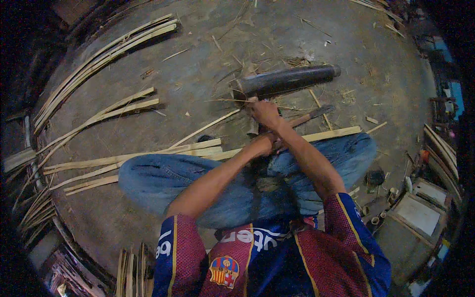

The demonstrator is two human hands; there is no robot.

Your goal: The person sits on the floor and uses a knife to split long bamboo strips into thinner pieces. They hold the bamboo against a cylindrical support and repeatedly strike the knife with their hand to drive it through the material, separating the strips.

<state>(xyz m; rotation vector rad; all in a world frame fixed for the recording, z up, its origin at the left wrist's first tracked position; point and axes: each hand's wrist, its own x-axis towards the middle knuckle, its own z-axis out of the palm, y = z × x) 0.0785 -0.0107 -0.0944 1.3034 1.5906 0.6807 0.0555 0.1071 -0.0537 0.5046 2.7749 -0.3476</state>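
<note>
My right hand (265, 114) is closed beside the near end of a dark, long rounded cylinder (292, 80). A thin pale strip (225, 100) sticks out to the left by its fingers; what they grip is partly hidden. Nearer my lap, my left hand (268, 142) is curled, its fingers mostly covered by my right forearm. Past that forearm, a wooden shaft with a dark end (310, 116) points to the right; whether a hand holds it is unclear. Long pale split strips (336, 133) lie beside and under my arms, across my legs.
Bundles of split strips (118, 49) lie on the concrete floor at the far left, with more strips (123, 110) nearer. Shavings and slivers are scattered around. At the right stands a box with a pale top (418, 218). My crossed legs (163, 180) fill the near middle.
</note>
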